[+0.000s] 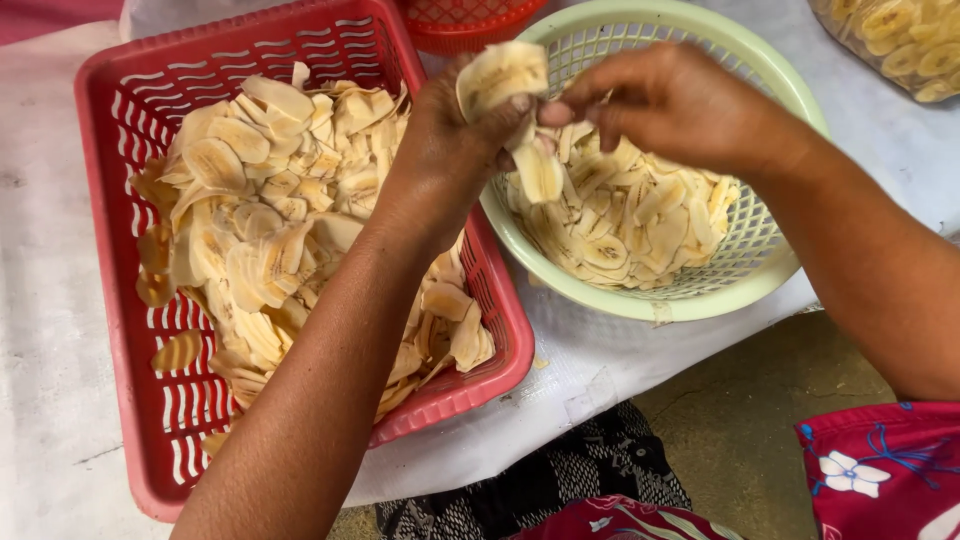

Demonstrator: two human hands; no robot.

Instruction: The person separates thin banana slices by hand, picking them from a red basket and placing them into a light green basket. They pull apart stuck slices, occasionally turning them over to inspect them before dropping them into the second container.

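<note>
Pale yellow banana slices, stacked into a small bundle, sit pinched in the fingers of the left hand at upper centre of the frame, above the gap between the two baskets. The fingers of the right hand are narrowed onto the same bundle from the right, thumb and fingertips meeting at its lower edge; one slice hangs down from the grip, over the rim of the green basket.

The round pale green basket occupies the upper right, its latticed wall visible, with a heap of loose slices lying in its lower half. The rectangular red basket fills the left of the frame and holds a larger, flatter spread of slices; a single slice lies apart near its lower left wall. Both baskets rest, touching at the rims, on a white cloth-covered surface.

At upper centre, the rim of a second red basket shows. In the upper right corner lies a clear plastic package of yellow chips, cut off by the frame. Patterned red fabric shows at lower right.
</note>
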